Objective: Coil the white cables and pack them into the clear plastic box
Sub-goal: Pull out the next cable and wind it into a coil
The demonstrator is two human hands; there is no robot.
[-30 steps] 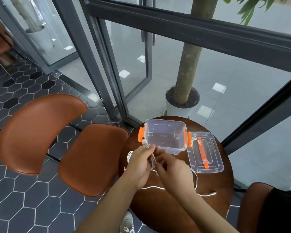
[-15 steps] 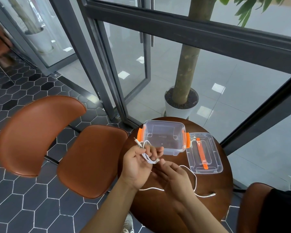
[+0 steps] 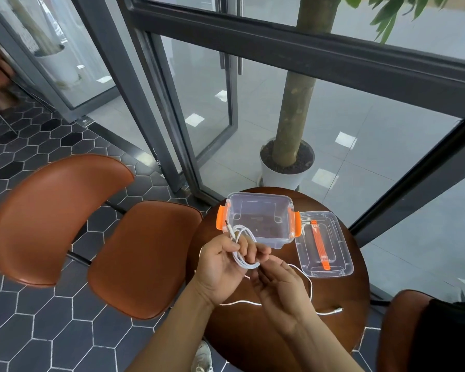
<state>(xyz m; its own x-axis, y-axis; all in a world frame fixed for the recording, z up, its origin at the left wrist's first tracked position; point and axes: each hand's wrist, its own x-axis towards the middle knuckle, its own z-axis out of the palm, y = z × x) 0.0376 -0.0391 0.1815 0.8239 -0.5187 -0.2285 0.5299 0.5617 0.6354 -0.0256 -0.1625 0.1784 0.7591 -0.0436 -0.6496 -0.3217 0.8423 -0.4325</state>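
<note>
while the white cable [image 3: 243, 248] is only partly wound, its finished loops hang in a small coil from the left hand [image 3: 220, 267], just above the tabletop and touching distance from the near wall of the clear plastic box [image 3: 258, 195], not inside it. the left thumb and fingers are curled and clamped on the top of the coil, and one plug end pokes up past them toward 11 o'clock. the right hand [image 3: 277, 285] sits at the coil's 5 o'clock, its fingertips drawn together on the strand where it leaves the loops. from there the loose part of the cable runs out at 3 o'clock, bends down across the wood and ends in a plug [image 3: 336, 310] lying at the table's 4 o'clock; another stretch lies on the wood under both wrists.

the box stands open at 12 o'clock on the round wooden table [image 3: 266, 342], with orange clips [image 3: 220, 217] on its two short sides. its lid [image 3: 338, 248], with an orange handle, lies flat just beside it at 2 o'clock. a brown chair [image 3: 140, 253] stands at the table's 9 o'clock, and a potted tree [image 3: 279, 178] behind glass at 12 o'clock.
</note>
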